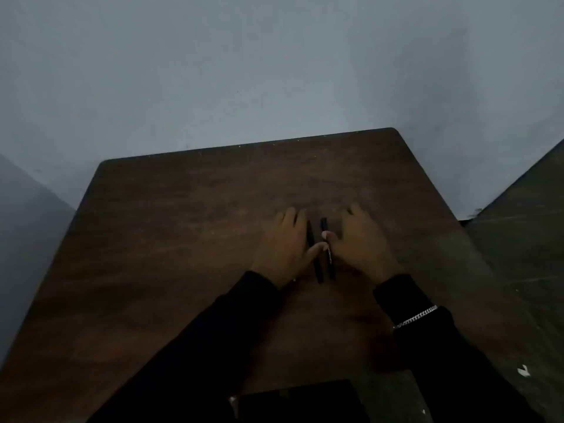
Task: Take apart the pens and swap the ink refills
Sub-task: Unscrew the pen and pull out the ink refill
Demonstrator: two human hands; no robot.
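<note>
Two dark pens lie side by side on the brown wooden table [171, 227], pointing away from me. The left pen [317, 268] runs along the inner edge of my left hand [283, 248], whose thumb rests across its middle. The right pen [324, 225] lies beside my right hand [360, 242], whose thumb touches its middle. Both hands lie flat on the table with fingers spread, palms down. Both pens look whole; the dim light hides finer detail.
The table stands against a pale wall [244, 71], its far edge just beyond my fingers. A dark flat object [299, 398] lies at the near edge. Dark floor [525, 239] shows to the right, with a white scrap [523, 370] on it.
</note>
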